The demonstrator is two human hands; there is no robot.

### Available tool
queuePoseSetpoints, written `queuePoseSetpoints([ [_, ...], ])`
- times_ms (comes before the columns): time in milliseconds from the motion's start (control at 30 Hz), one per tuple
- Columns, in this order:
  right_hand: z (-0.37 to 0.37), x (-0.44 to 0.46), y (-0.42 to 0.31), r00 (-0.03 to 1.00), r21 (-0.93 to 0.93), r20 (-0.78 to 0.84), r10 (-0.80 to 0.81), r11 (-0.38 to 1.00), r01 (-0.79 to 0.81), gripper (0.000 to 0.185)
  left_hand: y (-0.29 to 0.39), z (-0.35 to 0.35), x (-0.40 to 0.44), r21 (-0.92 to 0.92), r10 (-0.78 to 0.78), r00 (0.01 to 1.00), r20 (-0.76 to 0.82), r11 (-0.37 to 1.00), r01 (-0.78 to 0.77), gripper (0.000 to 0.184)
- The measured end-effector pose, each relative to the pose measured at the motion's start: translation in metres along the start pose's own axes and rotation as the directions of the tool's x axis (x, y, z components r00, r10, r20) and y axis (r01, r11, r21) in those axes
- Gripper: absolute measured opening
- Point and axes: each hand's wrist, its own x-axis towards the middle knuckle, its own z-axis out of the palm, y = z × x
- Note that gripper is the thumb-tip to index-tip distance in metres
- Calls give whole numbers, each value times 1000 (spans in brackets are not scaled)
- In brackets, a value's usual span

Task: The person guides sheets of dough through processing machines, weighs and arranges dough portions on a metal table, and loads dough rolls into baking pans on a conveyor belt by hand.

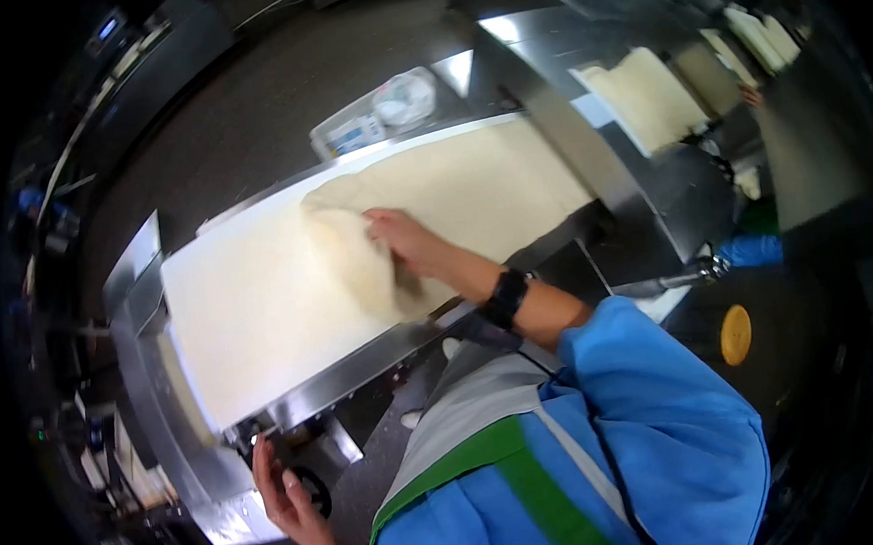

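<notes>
A wide, pale dough sheet (481, 176) lies along a white conveyor belt (242, 332), its near end lifted and folded over. My right hand (407, 242), with a black band on the wrist, is closed on the raised edge of that sheet near the middle of the belt. The lifted flap is blurred, and part of it hides behind my fingers. My left hand (292, 499) is held low, by the near left corner of the machine, with fingers stretched out and nothing in them.
A metal rail (348, 364) runs along the belt's near side. Beyond the far side sits a plastic tray (336, 140) with a bagged item. A steel machine housing (587, 126) stands at the right, with another pale sheet (650, 103) past it. A yellow disc (736, 335) is lower right.
</notes>
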Motion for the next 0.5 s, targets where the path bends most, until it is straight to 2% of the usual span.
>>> queuePoseSetpoints([
  [67, -1, 4, 5, 999, 23, 17, -32, 999, 32, 28, -2, 0, 6, -40, -25, 999, 44, 999, 27, 37],
  [100, 0, 3, 8, 998, 38, 40, -50, 998, 48, 29, 4, 0, 2, 10, 24, 999, 27, 1000, -24, 34],
  [167, 9, 5, 9, 999, -4, 37, -39, 999, 39, 26, -2, 0, 7, 20, 86, 994, 71, 996, -87, 34],
  [233, 18, -6, -2, 997, -77, 69, 19, 997, -13, 21, -1, 4, 9, 35, 86, 993, 86, 995, -89, 34],
  [467, 28, 11, 19, 990, -115, 129, -58, 991, 73, 19, 12, 16, 14, -4, 21, 995, 94, 1000, -21, 34],
  [500, 30, 12, 21, 990, -79, 140, -27, 996, 39, 19, 16, 17, 14, 6, -9, 995, 99, 1000, 8, 34],
])
